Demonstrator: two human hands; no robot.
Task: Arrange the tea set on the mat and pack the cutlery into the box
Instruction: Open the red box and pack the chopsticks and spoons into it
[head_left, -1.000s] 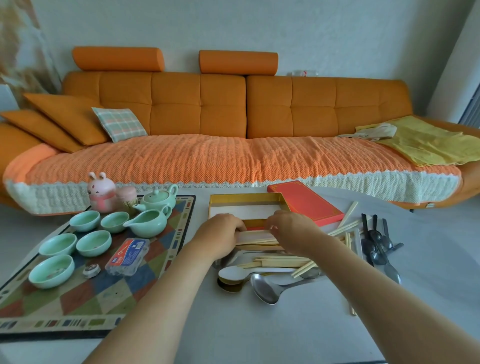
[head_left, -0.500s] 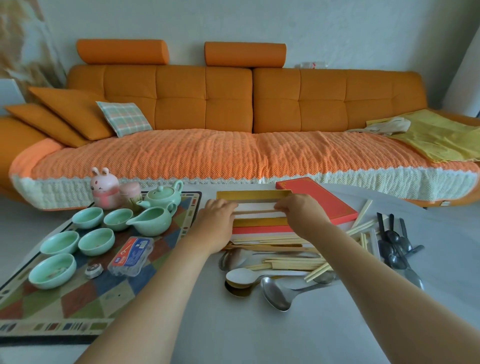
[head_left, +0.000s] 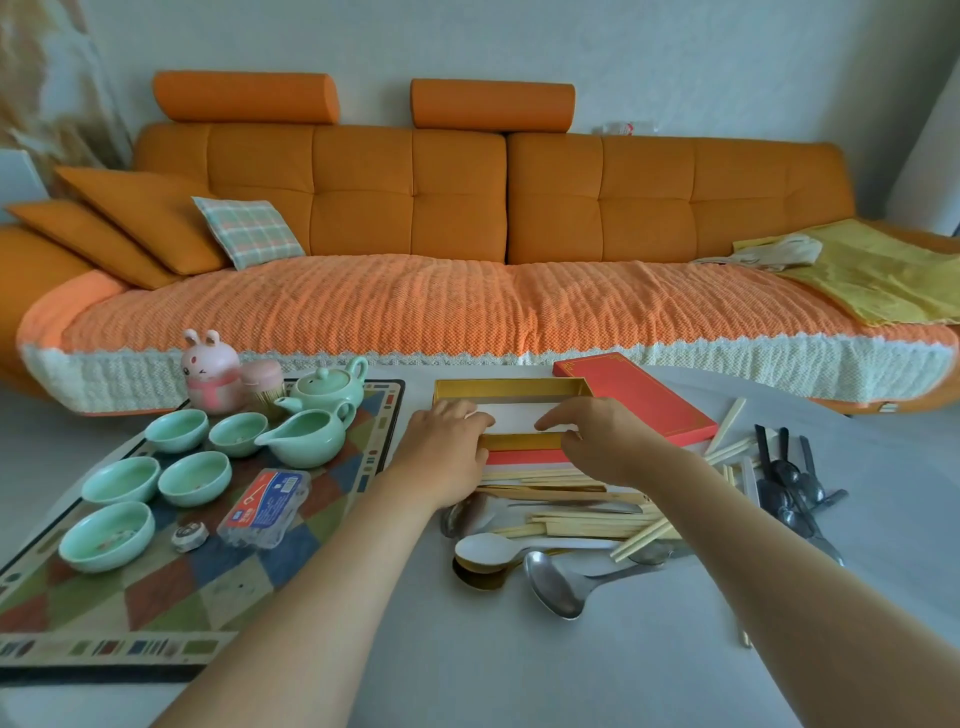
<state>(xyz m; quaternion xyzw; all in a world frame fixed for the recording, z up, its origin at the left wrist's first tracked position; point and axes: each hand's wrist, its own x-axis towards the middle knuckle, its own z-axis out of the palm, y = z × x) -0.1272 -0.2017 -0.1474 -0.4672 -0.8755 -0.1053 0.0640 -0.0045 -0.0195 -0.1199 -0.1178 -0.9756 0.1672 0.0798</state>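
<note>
Both hands reach into the open box (head_left: 511, 387) near the worktop's far edge, the left hand (head_left: 447, 452) flat with fingers loosely spread on its left end, the right hand (head_left: 597, 441) curled over its near wall, neither clearly gripping anything. Left of them the mat (head_left: 156, 582) carries the teapot (head_left: 327, 387), pitcher (head_left: 306, 436) and cups (head_left: 195, 478). Chopsticks (head_left: 587, 522) and spoons (head_left: 556, 582) lie heaped just nearer than the box, its red lid (head_left: 634, 397) at the right.

Both bare forearms reach forward, close together. The left hand (head_left: 445, 453) lies palm down, fingers curled. The right hand (head_left: 602, 441) is palm down, fingers bent forward.
</note>
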